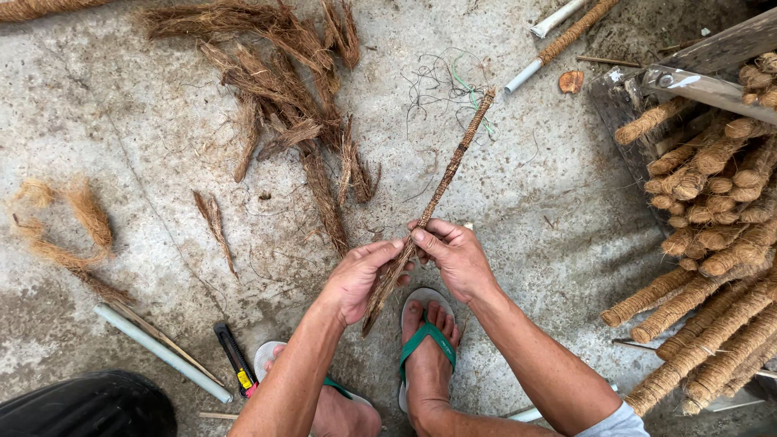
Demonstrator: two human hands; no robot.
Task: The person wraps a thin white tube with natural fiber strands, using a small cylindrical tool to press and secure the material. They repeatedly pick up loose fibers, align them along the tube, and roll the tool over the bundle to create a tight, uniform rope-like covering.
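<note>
Fibre-wrapped stick (441, 190) in both hands, long axis seemingly up-right, away.

A rough craft workshop on a bare concrete floor (550, 202): loose coir fibre (283, 89) lies near its far edge, finished fibre-wrapped poles (712, 324) pile along its right edge, a utility knife (236, 358) nearby

Loose clumps of brown fibre (283, 89) lay scattered on the concrete floor (146, 146). A white pipe (162, 354) and a utility knife (235, 358) rested at lower left. Fibre-wrapped sticks (712, 324) were stacked at right, beside tangled wire (441, 85).
</note>
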